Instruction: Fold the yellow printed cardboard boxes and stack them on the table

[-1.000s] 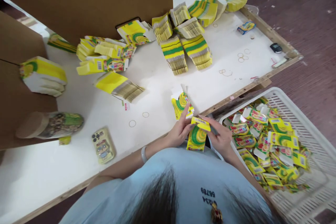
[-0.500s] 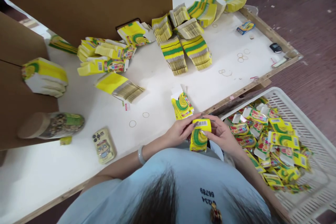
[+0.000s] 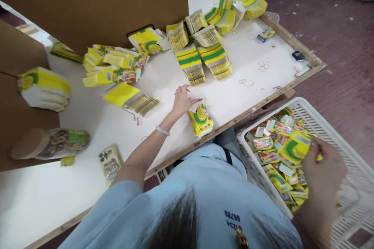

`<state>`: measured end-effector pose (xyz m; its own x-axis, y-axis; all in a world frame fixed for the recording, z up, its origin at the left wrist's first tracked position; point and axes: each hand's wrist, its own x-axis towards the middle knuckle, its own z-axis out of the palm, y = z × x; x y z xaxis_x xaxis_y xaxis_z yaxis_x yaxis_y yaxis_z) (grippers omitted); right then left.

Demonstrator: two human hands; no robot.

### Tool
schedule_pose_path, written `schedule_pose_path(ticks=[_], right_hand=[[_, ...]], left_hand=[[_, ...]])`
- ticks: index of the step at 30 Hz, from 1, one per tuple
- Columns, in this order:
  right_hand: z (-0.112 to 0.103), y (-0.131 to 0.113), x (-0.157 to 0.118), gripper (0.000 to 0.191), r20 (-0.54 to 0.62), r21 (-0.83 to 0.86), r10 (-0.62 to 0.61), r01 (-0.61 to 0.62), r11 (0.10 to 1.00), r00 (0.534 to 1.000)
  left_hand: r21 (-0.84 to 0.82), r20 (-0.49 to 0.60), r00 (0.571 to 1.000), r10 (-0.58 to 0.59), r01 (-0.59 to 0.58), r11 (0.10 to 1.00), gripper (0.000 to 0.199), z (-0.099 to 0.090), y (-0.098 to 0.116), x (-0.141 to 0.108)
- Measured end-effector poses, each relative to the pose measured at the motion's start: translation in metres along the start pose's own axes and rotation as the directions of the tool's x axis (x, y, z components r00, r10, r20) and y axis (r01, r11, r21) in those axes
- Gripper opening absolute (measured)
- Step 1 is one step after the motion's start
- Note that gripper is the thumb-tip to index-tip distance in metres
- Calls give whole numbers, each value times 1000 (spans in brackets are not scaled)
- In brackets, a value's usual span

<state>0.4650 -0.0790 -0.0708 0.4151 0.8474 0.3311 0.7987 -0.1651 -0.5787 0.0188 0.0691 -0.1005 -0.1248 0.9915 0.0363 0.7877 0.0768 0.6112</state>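
My left hand (image 3: pixel 182 103) reaches over the table, thumb and fingers apart with nothing held. Just beside its thumb lies a small stack of yellow-and-green flattened cartons (image 3: pixel 201 120) near the table's front edge. Off to the right, my right hand (image 3: pixel 325 167) is closed at the fingertips on a small yellow carton (image 3: pixel 294 148), above the white plastic basket (image 3: pixel 336 140). Many similar small cartons (image 3: pixel 267 157) lie jumbled in that basket. Part of the right hand's grip is hidden by the back of the hand.
Bundles of flat cartons (image 3: pixel 189 62) stand along the back of the white table (image 3: pixel 163 74), beside a brown cardboard panel (image 3: pixel 117 0). On the left are a jar (image 3: pixel 67 142) and a phone (image 3: pixel 110 163). Rubber bands (image 3: pixel 264 64) and a blue box (image 3: pixel 266 35) lie at right.
My hands have parted. The right hand has carried the yellow carton from in front of my body to over the basket; the left has let go and moved forward to the stack.
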Motion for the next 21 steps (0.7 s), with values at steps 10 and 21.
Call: schedule_pose_path(ticks=[10,21], right_hand=[[80,-98,-9,55,41,324,-323,293,899,945],[142,-191,-43,31,78,675,-501,324,663,862]], left_hand=[[2,-47,934,353,-354,935,40,-28,10,-2],[-481,-139,906,400,-415,772,61,-29,63,-90]])
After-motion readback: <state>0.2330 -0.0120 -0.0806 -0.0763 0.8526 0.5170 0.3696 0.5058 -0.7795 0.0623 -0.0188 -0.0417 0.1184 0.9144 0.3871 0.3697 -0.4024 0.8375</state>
